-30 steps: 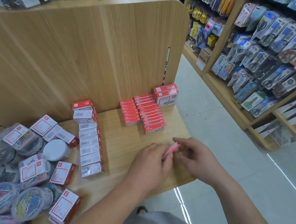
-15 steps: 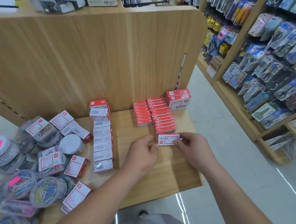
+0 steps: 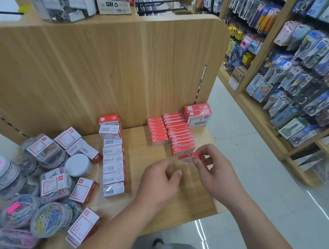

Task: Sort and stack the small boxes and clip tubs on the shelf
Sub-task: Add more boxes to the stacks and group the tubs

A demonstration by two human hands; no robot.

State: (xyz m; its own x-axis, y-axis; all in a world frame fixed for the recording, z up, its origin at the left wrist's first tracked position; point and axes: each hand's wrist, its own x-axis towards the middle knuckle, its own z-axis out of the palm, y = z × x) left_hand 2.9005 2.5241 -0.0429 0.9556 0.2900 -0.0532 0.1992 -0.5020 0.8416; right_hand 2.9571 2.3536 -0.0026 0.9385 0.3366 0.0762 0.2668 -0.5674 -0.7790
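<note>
Wooden shelf (image 3: 146, 213): pale, wood-grained board with an upright back panel of the same wood; all the goods lie on it.
Right hand (image 3: 215, 171): pinches a small red cardboard box (image 3: 190, 156) between thumb and fingertips, tilted, at the near end of the right-hand red row and just touching or nearly touching its last box; which of the two cannot be told.
Left hand (image 3: 160, 181): hovers just left of the held box, fingers loosely curled toward the thumb, holding nothing that can be seen.
Two rows of flat red boxes (image 3: 170, 133): side by side, running from the back panel toward the person; the right row is longer.
Larger red-and-white cartons (image 3: 198, 115): stacked two high at the back right corner, beside the rows.
Column of white-labelled boxes (image 3: 112, 161): barcode faces up, left of the bare middle strip, with two stacked at the far end.
Clear round plastic tubs of coloured clips (image 3: 47, 220): heaped at the left edge, mixed with loose red-and-white boxes (image 3: 83, 190) lying at odd angles.
Hanging scissors packs (image 3: 302, 75): on racks across the aisle, right.
</note>
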